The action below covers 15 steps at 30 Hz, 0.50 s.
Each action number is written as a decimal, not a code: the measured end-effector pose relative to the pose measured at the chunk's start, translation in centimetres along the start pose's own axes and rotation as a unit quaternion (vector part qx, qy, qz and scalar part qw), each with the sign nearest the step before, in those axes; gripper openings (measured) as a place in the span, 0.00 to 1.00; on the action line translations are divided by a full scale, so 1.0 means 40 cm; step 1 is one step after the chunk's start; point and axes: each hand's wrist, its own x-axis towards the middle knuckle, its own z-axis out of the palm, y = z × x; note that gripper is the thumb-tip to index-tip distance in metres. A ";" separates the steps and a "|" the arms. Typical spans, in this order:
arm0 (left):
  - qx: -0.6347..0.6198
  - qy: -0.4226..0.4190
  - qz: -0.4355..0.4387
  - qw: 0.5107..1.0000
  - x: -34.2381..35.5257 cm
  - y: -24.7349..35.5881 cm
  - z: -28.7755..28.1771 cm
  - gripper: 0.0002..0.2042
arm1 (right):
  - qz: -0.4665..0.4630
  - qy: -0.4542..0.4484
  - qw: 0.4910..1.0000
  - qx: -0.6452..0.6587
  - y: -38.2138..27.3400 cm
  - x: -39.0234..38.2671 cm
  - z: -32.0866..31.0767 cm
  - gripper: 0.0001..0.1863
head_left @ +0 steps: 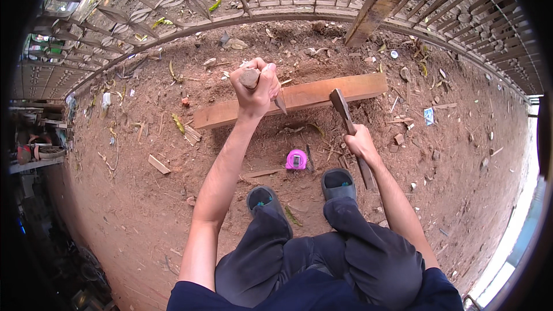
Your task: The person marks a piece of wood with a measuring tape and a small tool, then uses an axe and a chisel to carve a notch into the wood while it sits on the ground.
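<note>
Navy shirt fabric fills the bottom edge, nearest the camera, with dark trousers just beyond it and a pair of grey slip-on sandals planted on the reddish dirt ground. Ahead of the feet lies a squared reddish-brown wooden beam, flat on the dirt and slanting slightly, its right end farther away than its left. Over the middle of the beam, the left hand is clenched around the round wooden handle of a chisel-like tool; its pointed metal blade slants down toward the beam's near edge, though whether the tip touches cannot be told. To the right, the right hand grasps a long dark bar partway along, its upper end overlapping the beam in view; contact there is unclear too. Between the beam and the sandals sits a magenta tape measure, a slim dark object just beside it. Wood scraps and leaves litter the dirt, and an ornamental metal fence curves behind the beam.
</note>
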 end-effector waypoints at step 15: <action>0.035 0.012 0.030 0.999 -0.047 -0.060 0.017 0.11 | -0.013 0.002 1.000 -0.002 -0.005 -0.009 -0.002 0.10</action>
